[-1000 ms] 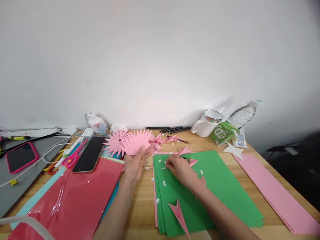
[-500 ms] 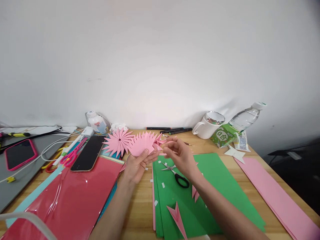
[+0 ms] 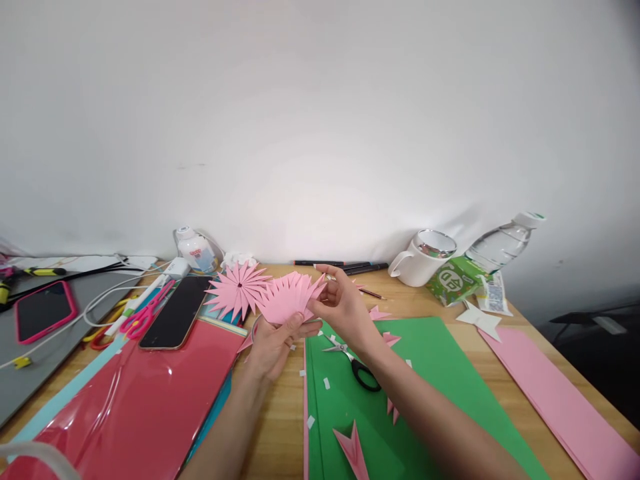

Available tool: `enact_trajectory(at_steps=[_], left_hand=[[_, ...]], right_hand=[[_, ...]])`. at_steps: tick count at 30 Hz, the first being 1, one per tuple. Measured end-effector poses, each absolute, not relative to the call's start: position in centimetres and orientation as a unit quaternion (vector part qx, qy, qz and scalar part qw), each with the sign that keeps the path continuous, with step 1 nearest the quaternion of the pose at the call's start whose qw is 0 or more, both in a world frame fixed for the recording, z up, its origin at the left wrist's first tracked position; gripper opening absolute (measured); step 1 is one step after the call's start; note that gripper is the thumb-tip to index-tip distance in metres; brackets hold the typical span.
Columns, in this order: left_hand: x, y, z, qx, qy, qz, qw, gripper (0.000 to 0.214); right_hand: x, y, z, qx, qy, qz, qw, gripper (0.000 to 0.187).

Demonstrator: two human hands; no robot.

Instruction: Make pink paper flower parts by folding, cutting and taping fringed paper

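The left hand [image 3: 275,343] grasps a spiky pink folded-paper fan [image 3: 285,301]; the right hand [image 3: 345,310] touches its three-o'clock edge, grip unclear. Black-handled metal scissors [image 3: 353,359] lie toward four o'clock.

looks like a personal spot for paper craft, in a home or perhaps a small office; cannot tell which of the two. has a wooden table [image 3: 280,427] set along a plain white wall [image 3: 300,147]. shows craft work through green sheets [image 3: 450,360], pink strips [image 3: 550,393], a rosette [image 3: 231,283], a pleated fan [image 3: 287,300], scissors [image 3: 355,363], dark pens [image 3: 367,268] at the back and white scraps [image 3: 327,383] strewn over the green. shows everyday living through phones [image 3: 176,313], a charger [image 3: 177,269], a mug [image 3: 420,260], a water bottle [image 3: 500,245] tipped aslant and a small white bottle [image 3: 197,253]. crowds all this onto the table.
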State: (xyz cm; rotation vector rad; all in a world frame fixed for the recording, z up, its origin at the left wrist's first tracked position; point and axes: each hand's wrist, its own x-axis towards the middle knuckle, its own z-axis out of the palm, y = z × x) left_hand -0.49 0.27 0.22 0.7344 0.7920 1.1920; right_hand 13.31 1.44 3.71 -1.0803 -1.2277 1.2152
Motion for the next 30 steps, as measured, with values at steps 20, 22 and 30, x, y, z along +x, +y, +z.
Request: enact_trajectory(at_steps=[20,22,30], left_hand=[[0.0,0.4,0.6,0.283,0.353,0.568,0.688,0.038],[0.0,0.3,0.7,0.287,0.359,0.571,0.68,0.039],[0.2,0.2,0.7,0.288,0.374,0.586,0.659,0.053]], right_hand=[[14.2,1.3,3.0,-0.415,-0.598,0.416,0.545,0.011],[14.3,1.4,2.7,-0.429,-0.608,0.415,0.523,0.014],[14.3,1.1,3.1,-0.455,-0.617,0.418,0.488,0.018]])
